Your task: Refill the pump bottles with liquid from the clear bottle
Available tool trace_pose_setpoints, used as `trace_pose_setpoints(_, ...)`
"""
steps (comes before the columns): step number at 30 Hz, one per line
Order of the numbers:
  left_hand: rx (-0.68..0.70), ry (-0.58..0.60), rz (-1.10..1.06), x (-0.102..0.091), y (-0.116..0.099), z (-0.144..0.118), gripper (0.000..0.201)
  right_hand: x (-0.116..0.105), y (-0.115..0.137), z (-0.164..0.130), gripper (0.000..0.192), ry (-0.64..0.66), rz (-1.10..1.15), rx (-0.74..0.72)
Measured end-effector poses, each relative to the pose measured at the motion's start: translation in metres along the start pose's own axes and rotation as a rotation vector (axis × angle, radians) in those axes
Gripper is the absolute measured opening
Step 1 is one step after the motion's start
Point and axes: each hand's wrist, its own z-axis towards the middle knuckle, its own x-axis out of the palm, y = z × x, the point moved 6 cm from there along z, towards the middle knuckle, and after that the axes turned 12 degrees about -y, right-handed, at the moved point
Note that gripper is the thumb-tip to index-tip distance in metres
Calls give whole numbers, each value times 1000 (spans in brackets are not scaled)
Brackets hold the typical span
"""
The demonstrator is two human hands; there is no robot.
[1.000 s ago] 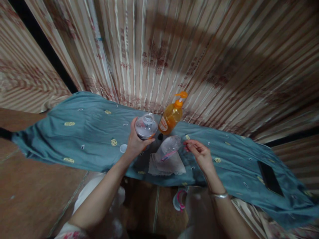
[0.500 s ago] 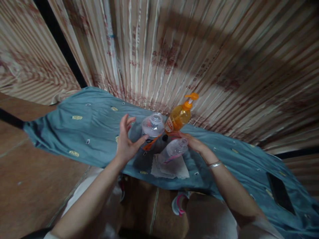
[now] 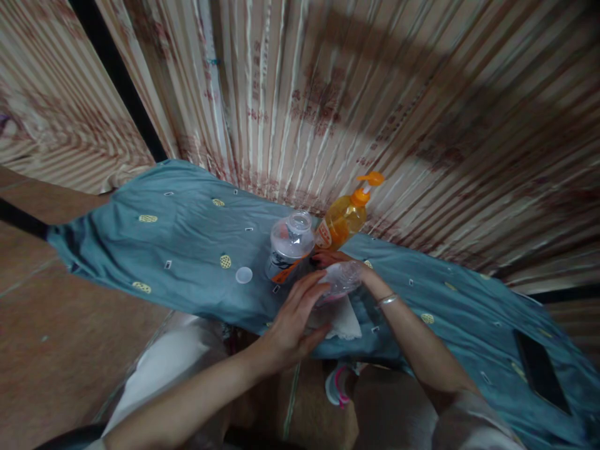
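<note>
My left hand (image 3: 297,319) is at the near left side of a small clear plastic bottle (image 3: 344,279), fingers curved and apart from the thumb. Its fingertips overlap the bottle; whether they press on it I cannot tell. Behind that bottle is my right hand (image 3: 338,257), its fingertips closed on a small black round thing (image 3: 315,258), mostly covered. White paper napkins (image 3: 344,322) lie under the bottle. A larger clear bottle (image 3: 290,240) with an orange and black label stands uncapped to the left, beside an orange pump bottle (image 3: 347,215).
A white round cap (image 3: 244,275) lies left of the larger bottle. A black phone (image 3: 541,372) rests at the right on the blue patterned cloth (image 3: 187,206). A pleated curtain (image 3: 300,125) hangs close behind, and a black pole (image 3: 122,81) rises at the left.
My left hand has left the larger bottle and moved right to the small bottle. The white cap now shows where that hand was. My right fingertips have moved onto the black thing.
</note>
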Motion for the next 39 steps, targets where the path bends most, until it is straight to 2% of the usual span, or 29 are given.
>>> trace_pose_setpoints(3, -52, 4, -34, 18, 18, -11, 81, 1, -3, -10, 37, 100, -35, 76)
trace_pose_setpoints(5, -43, 8, -39, 23, 22, -15, 88, -7, -3, -21, 38, 98, -42, 110)
trace_pose_setpoints(7, -46, 15, -36, 28, 28, -16, 93, -23, 0, -36, 35, 35, -34, 128)
trace_pose_setpoints(10, -76, -16, -25, 32, 39, -13, 99, -53, 13, -60, 37, -133, -5, 124)
trace_pose_setpoints(14, -156, -38, -38, 40, 57, -4, 96, -90, 53, -90, 41, -362, 38, 64)
trace_pose_setpoints(17, -237, -28, -74, 46, 67, 1, 94, -103, 98, -105, 38, -420, 41, -6)
trace_pose_setpoints(20, -278, -41, -122, 50, 73, 5, 84, -97, 142, -111, 34, -363, -22, -87)
trace_pose_setpoints(23, -276, -66, -153, 51, 74, 9, 70, -76, 180, -109, 24, -199, -360, -259)
trace_pose_setpoints(26, -265, -82, -183, 49, 70, 12, 61, -58, 200, -103, 18, -69, -619, -357)
trace_pose_setpoints(30, -290, -76, -182, 48, 67, 14, 60, -48, 207, -95, 16, 26, -748, -396)
trace_pose_setpoints(39, -251, -108, -192, 46, 63, 15, 56, -38, 197, -86, 18, 126, -876, -413)
